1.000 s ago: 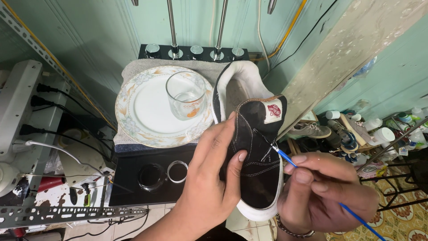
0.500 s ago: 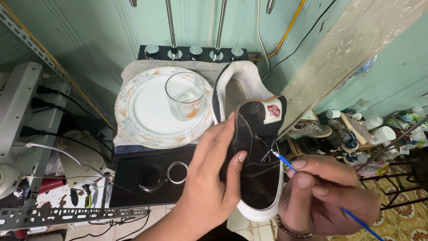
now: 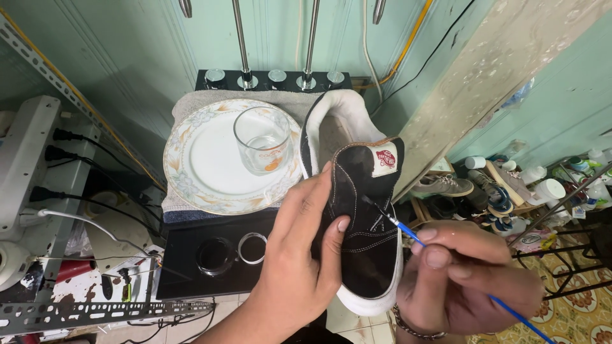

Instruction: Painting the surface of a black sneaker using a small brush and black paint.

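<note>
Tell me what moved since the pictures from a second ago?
Hardly anything. The right hand slid the thin blue brush a touch, its tip staying on the black shoe. The left hand keeps gripping the shoe's side. The plate, the glass on it and the two small rings on the black tray stayed put.

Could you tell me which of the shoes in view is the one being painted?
The black shoe with the white sole, held in the left hand; the grey shoe sits untouched on the rack behind.
</note>
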